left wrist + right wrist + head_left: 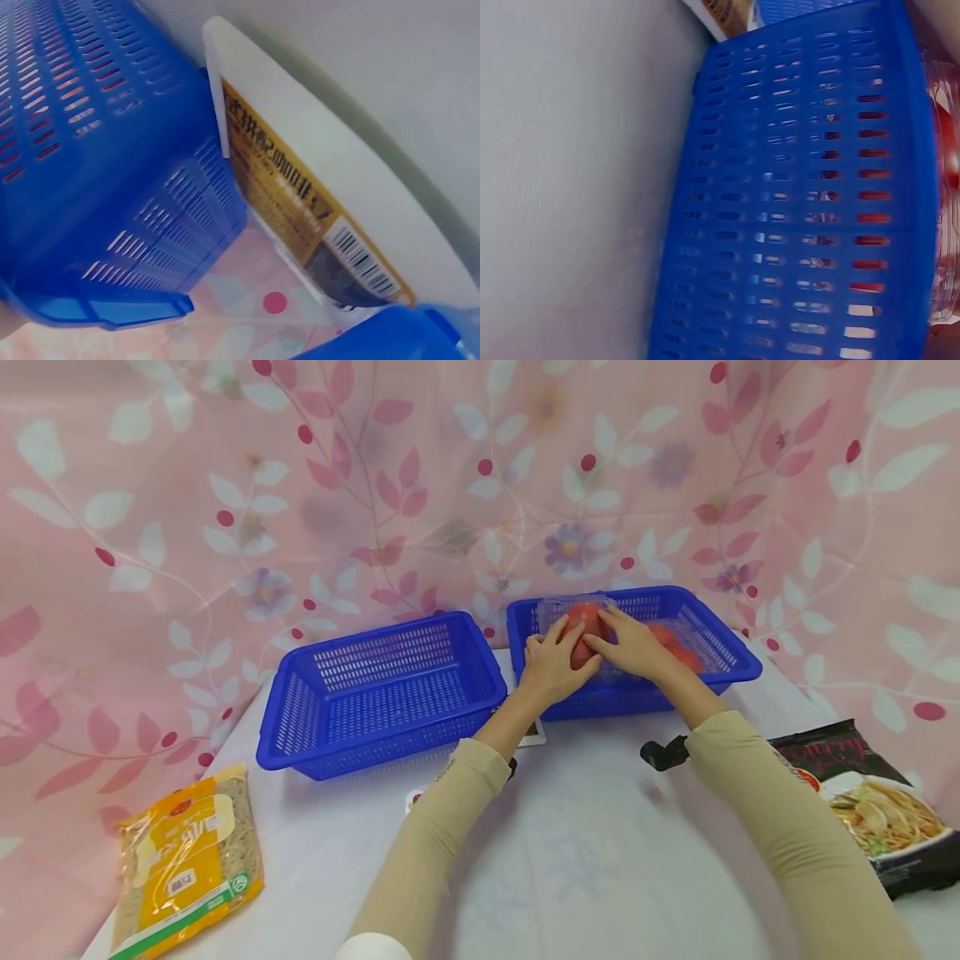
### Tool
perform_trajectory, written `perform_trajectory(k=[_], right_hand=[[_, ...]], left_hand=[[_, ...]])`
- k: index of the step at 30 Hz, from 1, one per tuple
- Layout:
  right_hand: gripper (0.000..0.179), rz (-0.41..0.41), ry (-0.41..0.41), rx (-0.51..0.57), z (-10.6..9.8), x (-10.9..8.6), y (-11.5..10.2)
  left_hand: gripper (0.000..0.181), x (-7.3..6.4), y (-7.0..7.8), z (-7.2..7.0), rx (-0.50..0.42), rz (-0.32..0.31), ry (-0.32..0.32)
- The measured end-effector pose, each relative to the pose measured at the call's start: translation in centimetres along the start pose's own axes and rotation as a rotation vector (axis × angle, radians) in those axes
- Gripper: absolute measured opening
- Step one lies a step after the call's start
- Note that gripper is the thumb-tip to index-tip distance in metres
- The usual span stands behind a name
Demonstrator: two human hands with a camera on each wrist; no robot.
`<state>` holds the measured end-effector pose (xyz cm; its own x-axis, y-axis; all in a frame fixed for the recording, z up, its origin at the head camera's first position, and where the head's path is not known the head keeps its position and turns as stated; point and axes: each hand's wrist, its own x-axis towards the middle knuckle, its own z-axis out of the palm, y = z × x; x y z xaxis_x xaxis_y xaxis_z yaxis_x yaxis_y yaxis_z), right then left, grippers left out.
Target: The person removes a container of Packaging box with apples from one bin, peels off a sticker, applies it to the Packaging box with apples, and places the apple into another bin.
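Note:
Inside the right blue basket [727, 667], my left hand [555, 664] and right hand [632, 647] hold a red tomato [587, 615] from both sides, fingers curled round it. Red also shows lower between the hands; whether it is the same tomato, I cannot tell. Clear plastic packaging [553, 610] lies close behind the fingers. More red tomatoes [678, 652] under clear plastic lie at the basket's right. In the right wrist view, clear plastic with red inside stands past the basket rim [922, 187]. Only a sliver of the left hand [9, 319] appears in the left wrist view.
A second blue basket [382, 743] stands to the left, nothing visible inside. Between the baskets is a white package with a brown label [281, 176]. A yellow food bag [187, 860] lies front left, a black noodle packet [885, 810] at right. A patterned curtain [450, 485] hangs behind.

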<state>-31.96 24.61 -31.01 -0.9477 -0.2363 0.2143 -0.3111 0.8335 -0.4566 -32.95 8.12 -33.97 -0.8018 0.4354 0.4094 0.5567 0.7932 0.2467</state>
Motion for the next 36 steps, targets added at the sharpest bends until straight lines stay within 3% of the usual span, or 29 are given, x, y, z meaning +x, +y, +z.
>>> perform_trajectory(k=[7, 16, 20, 31, 36], right_hand=[[0.071, -0.032, 0.043, 0.016, -1.0, -0.3, -1.9], [0.071, -0.145, 0.144, 0.048, -1.1, -1.5, -4.5], [0.062, -0.190, 0.146, 0.040, -1.0, -2.1, -5.8], [0.059, -0.323, 0.175, -0.003, -0.3, -4.8, -9.1], [0.057, -0.430, 0.221, -0.023, 0.0, -6.0, -10.0]], left_hand=[[0.053, -0.7, -0.6, -2.2, -0.040, 0.059, 0.092], [0.046, -2.4, -1.6, -5.0, -0.033, 0.148, 0.231], [0.045, -3.7, -1.8, -6.2, -0.069, 0.169, 0.262], [0.046, -8.2, -2.3, -8.6, -0.004, 0.300, 0.358], [0.044, -10.3, -2.2, -9.9, 0.010, 0.337, 0.352]])
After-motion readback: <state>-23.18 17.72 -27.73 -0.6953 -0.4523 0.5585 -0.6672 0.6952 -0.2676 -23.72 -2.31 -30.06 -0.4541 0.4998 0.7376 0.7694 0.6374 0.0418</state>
